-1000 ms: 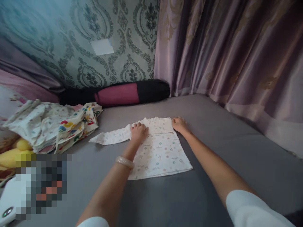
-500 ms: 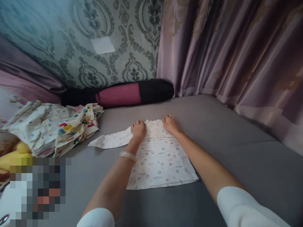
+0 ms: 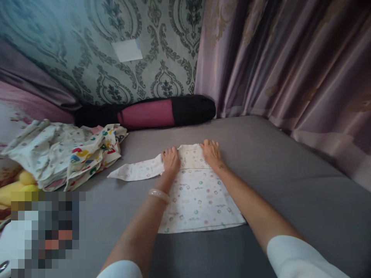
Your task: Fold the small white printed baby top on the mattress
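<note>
A small white printed shirt (image 3: pixel 199 200) lies flat on the grey bed sheet, its collar end away from me. One sleeve (image 3: pixel 142 170) stretches out to the left, and a straight edge of cloth crosses the upper part between my hands. My left hand (image 3: pixel 171 159) is closed on the shirt at its left shoulder, fingers curled; a pale bangle (image 3: pixel 159 195) circles that wrist. At the opposite shoulder my right hand (image 3: pixel 212 153) grips the cloth with bent fingers. The fingertips of both hands are partly hidden, and the other sleeve cannot be made out separately.
A heap of printed clothes (image 3: pixel 75 154) lies on the left of the bed (image 3: pixel 290 185). Beside it is a yellow plush item (image 3: pixel 21 189). A long black and pink bag (image 3: pixel 147 112) rests against the wall, with curtains (image 3: pixel 275 69) at right. The lower left is pixelated.
My right hand has shifted slightly right along the shoulder, and the collar edge between the hands looks straighter. My left hand stays at its shoulder. The view has moved a little.
</note>
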Tool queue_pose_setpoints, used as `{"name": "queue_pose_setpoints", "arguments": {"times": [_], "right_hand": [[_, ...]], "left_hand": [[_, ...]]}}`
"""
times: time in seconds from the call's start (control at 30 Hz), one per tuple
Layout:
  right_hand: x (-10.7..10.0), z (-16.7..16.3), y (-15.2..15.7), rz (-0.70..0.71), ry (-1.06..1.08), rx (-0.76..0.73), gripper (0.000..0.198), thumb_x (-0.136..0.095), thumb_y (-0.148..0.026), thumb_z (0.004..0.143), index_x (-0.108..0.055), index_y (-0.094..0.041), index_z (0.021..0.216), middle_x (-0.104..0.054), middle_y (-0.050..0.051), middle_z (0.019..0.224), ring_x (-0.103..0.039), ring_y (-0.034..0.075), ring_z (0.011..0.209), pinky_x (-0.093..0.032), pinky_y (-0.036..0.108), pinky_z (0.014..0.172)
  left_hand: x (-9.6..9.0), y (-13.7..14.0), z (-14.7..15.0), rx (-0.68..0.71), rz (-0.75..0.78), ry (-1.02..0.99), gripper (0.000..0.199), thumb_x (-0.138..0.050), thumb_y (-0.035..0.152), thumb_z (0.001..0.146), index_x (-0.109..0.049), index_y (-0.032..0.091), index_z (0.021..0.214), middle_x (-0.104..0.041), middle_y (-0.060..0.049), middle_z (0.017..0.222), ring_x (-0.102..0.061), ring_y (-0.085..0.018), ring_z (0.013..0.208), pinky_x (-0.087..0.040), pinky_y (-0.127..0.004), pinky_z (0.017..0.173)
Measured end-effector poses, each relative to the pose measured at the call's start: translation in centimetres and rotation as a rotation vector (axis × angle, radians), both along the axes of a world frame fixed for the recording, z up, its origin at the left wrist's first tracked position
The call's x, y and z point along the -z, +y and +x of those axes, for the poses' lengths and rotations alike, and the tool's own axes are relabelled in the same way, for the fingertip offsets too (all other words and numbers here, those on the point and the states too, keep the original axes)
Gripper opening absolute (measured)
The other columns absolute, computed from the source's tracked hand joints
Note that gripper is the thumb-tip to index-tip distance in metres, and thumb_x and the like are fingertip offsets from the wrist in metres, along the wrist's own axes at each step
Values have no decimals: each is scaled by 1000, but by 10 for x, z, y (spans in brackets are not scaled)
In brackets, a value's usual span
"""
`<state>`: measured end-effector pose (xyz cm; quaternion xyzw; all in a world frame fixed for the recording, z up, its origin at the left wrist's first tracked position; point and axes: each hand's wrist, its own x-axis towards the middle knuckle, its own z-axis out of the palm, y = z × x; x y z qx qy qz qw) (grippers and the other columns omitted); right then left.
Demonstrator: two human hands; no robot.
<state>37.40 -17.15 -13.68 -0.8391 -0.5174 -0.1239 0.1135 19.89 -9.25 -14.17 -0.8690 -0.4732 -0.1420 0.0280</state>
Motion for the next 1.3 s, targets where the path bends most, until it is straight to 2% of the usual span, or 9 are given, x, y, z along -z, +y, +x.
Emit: {"name": "queue_pose_setpoints", "arguments": {"times": [0.13, 0.23, 0.4, 0.5, 0.63, 0.73, 0.87, 1.13, 1.3], "right_hand": [[0, 2, 0, -35, 19, 3, 35, -28, -35, 101, -56, -15, 105, -63, 14, 104, -52, 26, 99, -33, 36, 85], [-4, 3, -2, -67, 54, 16, 34, -30, -31, 100, -59, -14, 106, -62, 15, 108, -51, 27, 104, -34, 37, 86], [-10, -23, -14, -40, 60, -27, 36, -29, -21, 97, -57, -12, 119, -57, 17, 125, -44, 28, 120, -25, 43, 103], [-3, -53, -22, -33, 97, -144, 45, -31, -28, 98, -45, -10, 136, -43, 16, 144, -29, 29, 136, -16, 43, 110], [8, -77, -27, -87, 197, -181, 53, -27, -36, 98, -39, -9, 142, -30, 15, 153, -21, 28, 141, -15, 44, 112], [8, -76, -29, -91, 230, -198, 55, -28, -38, 98, -37, -10, 144, -28, 15, 154, -19, 27, 142, -13, 44, 113], [4, -74, -31, -107, 256, -195, 55, -30, -37, 97, -36, -10, 144, -26, 14, 154, -18, 27, 143, -12, 43, 114], [12, -82, -38, -65, 255, -140, 55, -31, -36, 96, -37, -10, 144, -28, 15, 154, -20, 27, 142, -10, 41, 114], [9, -78, -45, -59, 284, -118, 57, -31, -37, 97, -36, -7, 144, -27, 18, 153, -20, 29, 142, -13, 40, 114]], "left_hand": [[-1, 1, 1, -14, 7, -1, 32, -27, 23, 96, -56, 13, 104, -61, -15, 105, -52, -28, 103, -31, -44, 97], [-6, -3, 2, -60, 13, -23, 35, -27, 21, 94, -56, 12, 111, -57, -18, 118, -49, -29, 111, -30, -45, 100], [-9, -28, 5, -11, 52, -50, 44, -29, 15, 91, -45, 14, 132, -44, -16, 142, -35, -28, 132, -20, -47, 110], [-4, -45, 5, 73, 9, -67, 39, -30, 21, 93, -51, 14, 125, -49, -15, 137, -37, -27, 131, -23, -46, 110], [0, -51, -4, 71, -59, -99, 32, -34, 21, 91, -55, 9, 111, -55, -19, 124, -47, -27, 119, -35, -39, 101], [-3, -48, -15, 19, -40, -101, 29, -36, 15, 88, -56, 6, 108, -57, -21, 115, -51, -29, 111, -38, -39, 97], [-11, -47, -21, -61, -53, -109, 26, -36, 18, 89, -56, 8, 102, -59, -20, 104, -54, -32, 103, -41, -45, 92], [-20, -44, -16, -254, -326, -335, 32, -44, 23, 86, -47, 7, 114, -55, -24, 112, -58, -33, 104, -47, -43, 86], [-16, -41, -22, -246, -320, -470, 32, -44, 14, 84, -48, 10, 115, -55, -19, 109, -61, -28, 97, -48, -41, 83]]}}
